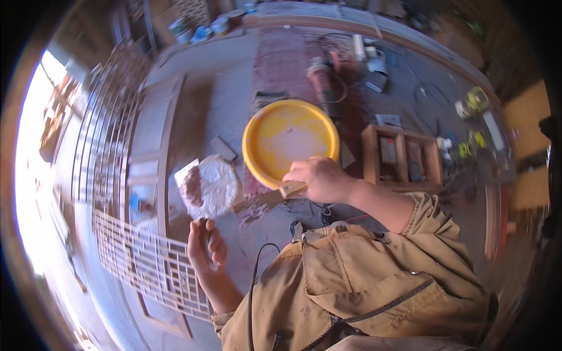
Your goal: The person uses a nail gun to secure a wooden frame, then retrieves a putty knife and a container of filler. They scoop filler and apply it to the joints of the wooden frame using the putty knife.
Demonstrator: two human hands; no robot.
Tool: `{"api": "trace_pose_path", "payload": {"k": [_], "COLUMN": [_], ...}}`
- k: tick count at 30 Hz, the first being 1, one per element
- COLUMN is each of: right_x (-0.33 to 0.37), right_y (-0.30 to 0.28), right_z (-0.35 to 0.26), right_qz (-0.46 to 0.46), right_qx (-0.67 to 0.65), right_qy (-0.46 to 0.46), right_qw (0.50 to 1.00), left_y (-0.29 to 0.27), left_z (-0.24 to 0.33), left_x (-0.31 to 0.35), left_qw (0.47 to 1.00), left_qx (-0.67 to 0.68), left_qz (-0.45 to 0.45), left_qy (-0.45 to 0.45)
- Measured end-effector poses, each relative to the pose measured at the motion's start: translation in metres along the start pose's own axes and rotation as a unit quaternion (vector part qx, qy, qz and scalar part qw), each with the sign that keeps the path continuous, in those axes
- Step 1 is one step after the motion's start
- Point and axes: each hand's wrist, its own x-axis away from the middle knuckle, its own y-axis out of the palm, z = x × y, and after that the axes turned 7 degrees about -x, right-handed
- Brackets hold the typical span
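Note:
My left hand [206, 244] is closed round the dark handle of a putty knife. Reddish-brown paste [191, 186] clings to that knife's broad pale blade. Beside and partly behind the blade sits a round whitish, crinkled thing [221, 186], perhaps a plastic-covered tub; I cannot tell which. My right hand [323, 180] grips the wooden handle [293, 189] of a second flat blade, which points left toward the round thing and has reddish paste around its end. Just beyond my right hand stands a yellow basin [250, 153] with pale residue inside.
A wooden divided box [370, 155] stands to the right. A red power tool [321, 82] with a cord lies past the basin, and green-and-white tools [471, 104] lie farther right. Wooden lattice panels [146, 257] and a frame [170, 158] fill the left. A dark cable [253, 292] hangs before my jacket.

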Motion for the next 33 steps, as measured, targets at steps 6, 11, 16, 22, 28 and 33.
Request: {"api": "trace_pose_path", "payload": {"k": [6, 11, 16, 22, 28, 33], "right_x": [0.049, 0.151, 0.268, 0.388, 0.528, 0.616], "right_y": [-0.006, -0.01, 0.026, 0.048, 0.069, 0.095], "right_z": [0.006, -0.006, -0.024, -0.062, -0.133, -0.183], "right_qz": [0.212, 0.305, 0.314, 0.432, 0.593, 0.73], "right_qx": [0.005, -0.293, -0.509, -0.555, -0.532, -0.459], "right_qy": [-0.027, 0.178, 0.23, 0.209, 0.142, 0.112], "right_qw": [0.977, 0.888, 0.768, 0.68, 0.587, 0.493], "left_y": [0.021, 0.076, 0.118, 0.18, 0.258, 0.304], "left_z": [0.0, -0.045, -0.139, -0.261, -0.4, -0.5], "left_x": [-0.032, -0.046, -0.055, -0.002, 0.103, 0.201], "left_qw": [0.995, 0.977, 0.917, 0.838, 0.682, 0.565], "left_qx": [-0.002, -0.142, -0.168, -0.268, -0.352, -0.432], "left_qz": [-0.092, -0.113, -0.227, -0.167, -0.292, -0.465], "left_qy": [-0.036, -0.113, -0.283, -0.445, -0.571, -0.528]}}
